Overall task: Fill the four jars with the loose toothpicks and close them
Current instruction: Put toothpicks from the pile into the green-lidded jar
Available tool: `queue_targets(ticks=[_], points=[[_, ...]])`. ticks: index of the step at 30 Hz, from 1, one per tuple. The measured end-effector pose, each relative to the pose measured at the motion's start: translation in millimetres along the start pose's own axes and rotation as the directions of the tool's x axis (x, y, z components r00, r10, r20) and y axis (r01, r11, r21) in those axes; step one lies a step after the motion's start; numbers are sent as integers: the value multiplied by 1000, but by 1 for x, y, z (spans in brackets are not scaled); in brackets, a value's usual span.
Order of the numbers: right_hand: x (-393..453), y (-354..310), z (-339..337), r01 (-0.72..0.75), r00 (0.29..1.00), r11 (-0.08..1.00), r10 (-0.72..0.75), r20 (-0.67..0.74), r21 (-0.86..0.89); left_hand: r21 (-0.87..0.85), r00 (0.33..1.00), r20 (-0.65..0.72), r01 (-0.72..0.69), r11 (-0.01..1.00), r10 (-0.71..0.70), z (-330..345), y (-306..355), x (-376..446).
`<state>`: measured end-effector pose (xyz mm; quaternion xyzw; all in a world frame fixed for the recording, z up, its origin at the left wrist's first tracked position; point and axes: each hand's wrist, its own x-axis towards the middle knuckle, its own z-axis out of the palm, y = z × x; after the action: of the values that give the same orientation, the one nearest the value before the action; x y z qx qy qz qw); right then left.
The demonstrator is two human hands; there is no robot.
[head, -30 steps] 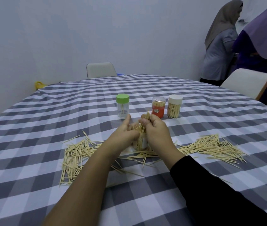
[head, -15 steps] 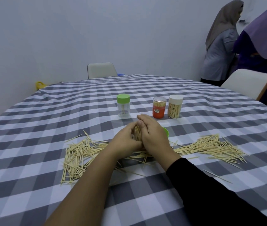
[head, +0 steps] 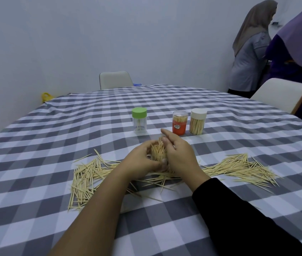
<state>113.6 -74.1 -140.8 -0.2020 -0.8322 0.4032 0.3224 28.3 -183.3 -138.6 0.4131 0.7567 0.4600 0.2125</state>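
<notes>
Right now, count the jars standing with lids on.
3: green-lidded jar on the left, orange-labelled jar and white-lidded jar side by side. A fourth jar may sit hidden between the hands.

We cannot see the jar behind the upright toothpick bundle point(head: 158, 152), closed in by the left hand point(head: 141, 164) and right hand point(head: 180, 157). The orange jar point(head: 179, 123) label is unreadable. The frame's right edge crops a purple-clad person point(head: 301, 41).

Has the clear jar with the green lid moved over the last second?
No. The clear jar with the green lid stands on the same checks of the grey-and-white checked tablecloth, left of the orange-labelled jar.
</notes>
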Motion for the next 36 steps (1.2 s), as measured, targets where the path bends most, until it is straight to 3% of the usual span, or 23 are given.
queue_targets(ticks=[3,6,8,11,17,24,30,36], points=[[-2,-3,1,92,991,996,-93,99,18,49,1000,-4,-17,999,18,0,1,0],[-5,-1,7,280,959,948,-269,90,-149,156,997,-16,-72,985,75,-1,4,1],[-4,2,9,325,946,904,-315,81,-277,171,997,-7,-80,982,83,-1,4,2],[-3,5,8,326,946,857,-294,140,-400,122,999,-16,-49,991,52,-2,1,3],[-2,11,10,361,929,854,-292,228,-375,93,999,-12,-43,995,45,-2,-6,7],[-7,8,4,441,884,789,-465,53,-428,90,998,-30,-48,995,51,-2,-7,7],[-7,7,4,404,901,769,-429,69,-495,85,998,-38,-54,995,57,-2,-6,6],[-5,2,-2,362,929,826,-359,92,-432,85,996,-68,-46,995,52,0,-8,4]])
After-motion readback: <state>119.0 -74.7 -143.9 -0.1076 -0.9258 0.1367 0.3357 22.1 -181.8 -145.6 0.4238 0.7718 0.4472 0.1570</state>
